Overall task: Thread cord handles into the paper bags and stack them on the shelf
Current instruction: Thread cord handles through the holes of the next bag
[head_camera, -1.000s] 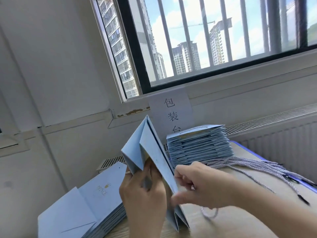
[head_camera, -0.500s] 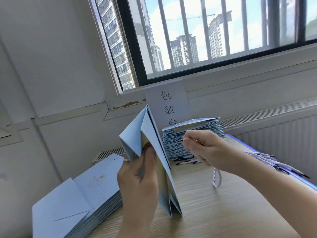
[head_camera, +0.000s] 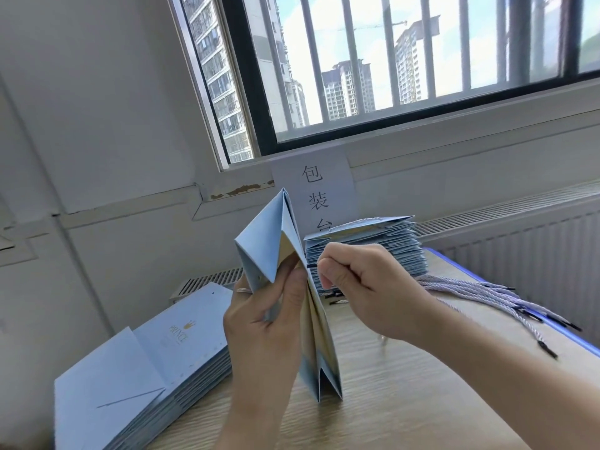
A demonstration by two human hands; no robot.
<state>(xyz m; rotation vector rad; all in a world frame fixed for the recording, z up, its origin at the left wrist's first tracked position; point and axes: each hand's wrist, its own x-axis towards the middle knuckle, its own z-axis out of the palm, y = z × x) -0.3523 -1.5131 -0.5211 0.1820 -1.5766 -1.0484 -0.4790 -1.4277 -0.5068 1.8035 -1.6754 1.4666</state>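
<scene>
A light blue paper bag [head_camera: 266, 241] stands upright and half unfolded on the wooden table [head_camera: 389, 401]. My left hand [head_camera: 269, 323] grips its upper edge from the near side, thumb on the paper. My right hand [head_camera: 360, 287] pinches the dark tip of a pale purple cord right at the bag's top edge; most of that cord is hidden behind my wrist. A bundle of loose cords [head_camera: 487, 293] with black tips lies to the right. Flat bags without handles [head_camera: 136, 362] are piled at the left.
A stack of bags with handles [head_camera: 373, 245] sits at the back of the table under a paper sign [head_camera: 316, 193]. A radiator [head_camera: 519, 248] and a barred window [head_camera: 422, 60] lie beyond. The table's blue edge [head_camera: 558, 329] runs along the right.
My right hand rose from the table with a cord, swung out to the right, then came back to the bag's top edge. The left hand kept holding the bag upright.
</scene>
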